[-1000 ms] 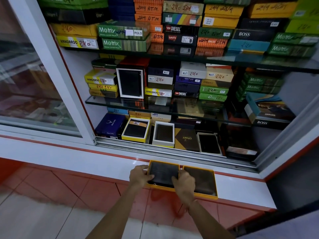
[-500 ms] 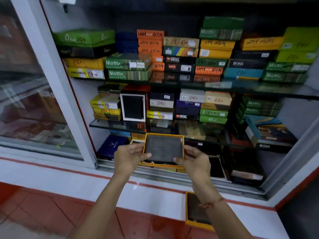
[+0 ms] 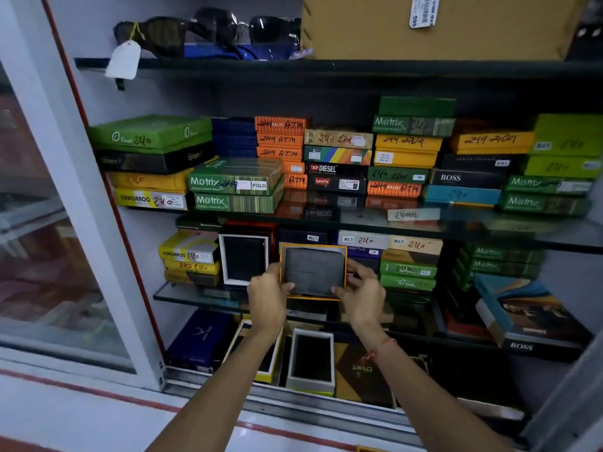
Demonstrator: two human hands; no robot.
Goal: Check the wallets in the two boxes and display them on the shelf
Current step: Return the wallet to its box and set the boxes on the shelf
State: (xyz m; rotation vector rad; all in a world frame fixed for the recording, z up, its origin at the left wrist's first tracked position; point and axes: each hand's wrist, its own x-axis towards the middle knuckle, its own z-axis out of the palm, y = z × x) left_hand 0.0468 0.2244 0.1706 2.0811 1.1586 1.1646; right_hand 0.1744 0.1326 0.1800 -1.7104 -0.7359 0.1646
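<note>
An open yellow-rimmed box (image 3: 312,247) with a grey wallet (image 3: 314,270) in it stands upright at the middle glass shelf (image 3: 182,294). My left hand (image 3: 267,296) grips its lower left corner. Fingers of my right hand (image 3: 360,293) are on its lower right corner and right side. The box faces me, just right of a white-framed box with a dark wallet (image 3: 244,258). The second yellow box is almost out of view; only a sliver shows at the bottom edge (image 3: 368,449).
Stacks of closed wallet boxes (image 3: 404,158) fill the upper glass shelf and the space behind the held box. More open wallet boxes (image 3: 311,360) lie on the bottom shelf. A sliding glass door frame (image 3: 81,190) stands at left. Sunglasses (image 3: 208,31) and a cardboard carton (image 3: 440,24) sit on top.
Both hands lifted the yellow box with the grey wallet off the white ledge and raised it up to the middle shelf. The view tilted upward, and the second box dropped out of sight.
</note>
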